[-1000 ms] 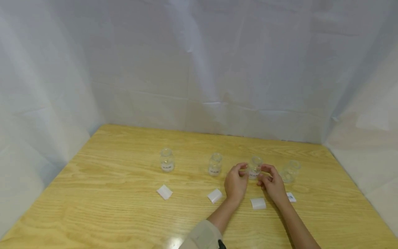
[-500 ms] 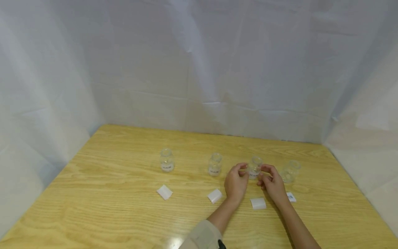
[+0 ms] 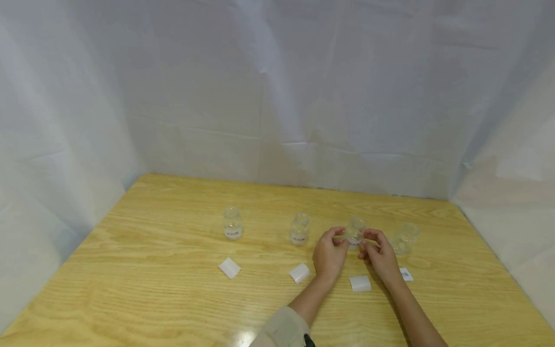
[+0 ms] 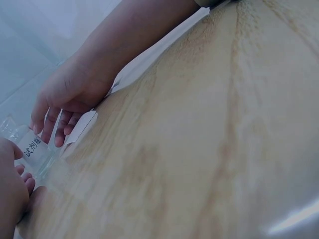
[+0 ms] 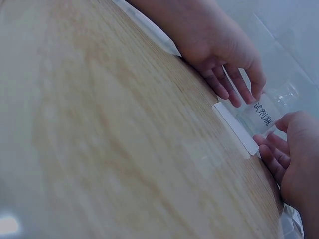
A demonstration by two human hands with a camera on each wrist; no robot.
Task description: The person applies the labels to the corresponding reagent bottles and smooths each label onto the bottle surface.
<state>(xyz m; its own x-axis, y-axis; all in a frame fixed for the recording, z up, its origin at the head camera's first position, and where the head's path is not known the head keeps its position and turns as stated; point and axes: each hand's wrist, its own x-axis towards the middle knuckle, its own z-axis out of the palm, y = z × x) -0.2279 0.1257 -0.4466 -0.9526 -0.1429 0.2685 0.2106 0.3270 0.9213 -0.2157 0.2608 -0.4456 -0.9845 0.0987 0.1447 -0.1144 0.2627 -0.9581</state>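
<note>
Both hands are at a clear glass reagent bottle (image 3: 357,225), which stands upright on the table with a white label (image 5: 261,113) in dark characters on its front. My left hand (image 3: 329,258) holds it from the left, its thumb at the label's edge. From the other side my right hand (image 3: 381,258) grips it, thumb and fingers curled toward the label. The left wrist view shows the bottle (image 4: 36,153) between the two hands. Fingers behind the glass are partly hidden. A white paper piece (image 3: 360,283) lies in front of the bottle.
Two labelled bottles stand to the left, one near (image 3: 299,229) and one farther bottle (image 3: 233,223). Another bottle (image 3: 405,239) is right of my right hand. More paper pieces (image 3: 299,273) lie in front, one printed card (image 3: 405,274) partly behind my right wrist. White sheeting (image 3: 217,96) surrounds the wooden table (image 3: 173,299).
</note>
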